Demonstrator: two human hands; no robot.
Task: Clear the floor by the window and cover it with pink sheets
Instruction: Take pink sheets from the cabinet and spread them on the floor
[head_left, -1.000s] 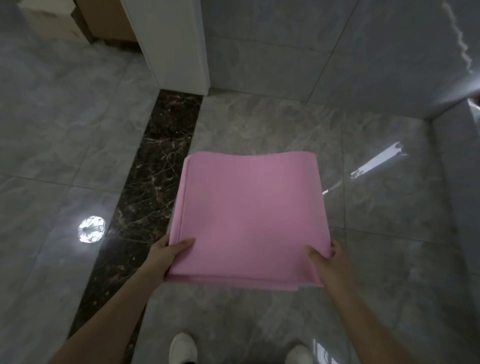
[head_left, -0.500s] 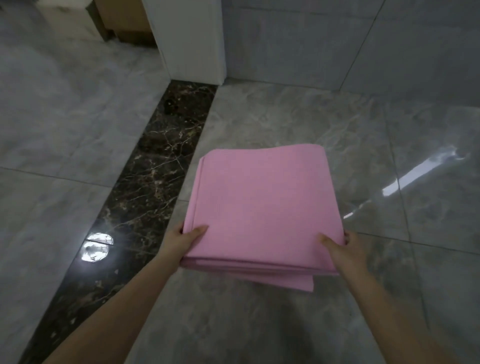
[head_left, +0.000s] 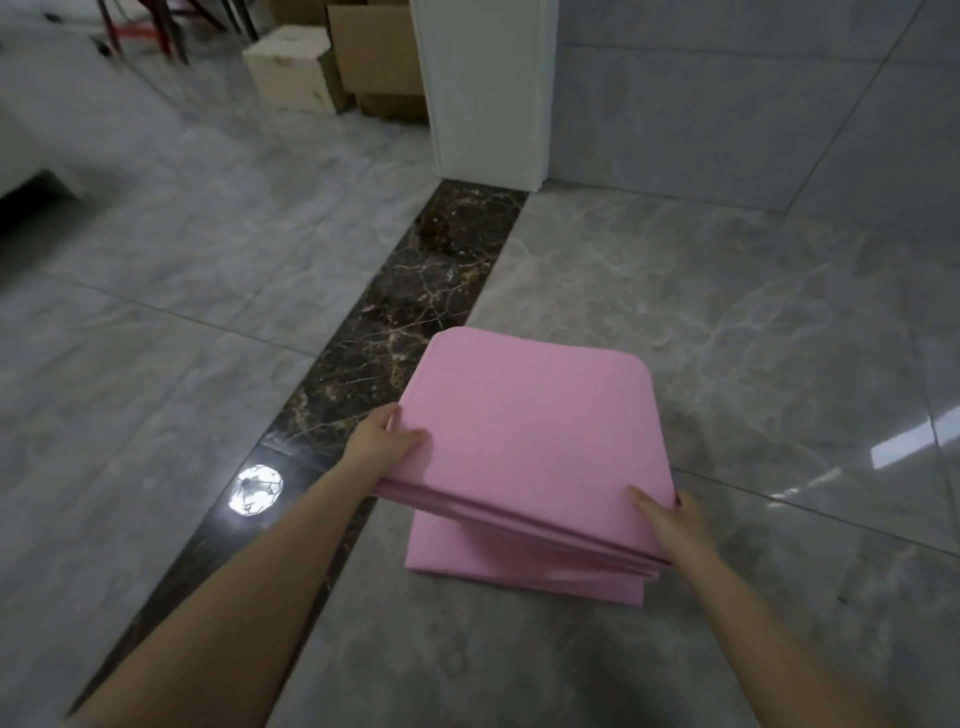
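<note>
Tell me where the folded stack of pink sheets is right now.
In the head view, the folded stack of pink sheets sits low centre, held between left hand and right hand, over grey marble floor just right of the dark marble strip.

We see a dim, greyish view with soft, even light. The glossy floor (head_left: 701, 322) throws back glare — a round lamp reflection (head_left: 258, 490) on its dark strip, pale streaks at its right edge. The upper left corner smears with motion blur, and straight lines bow outward.
</note>
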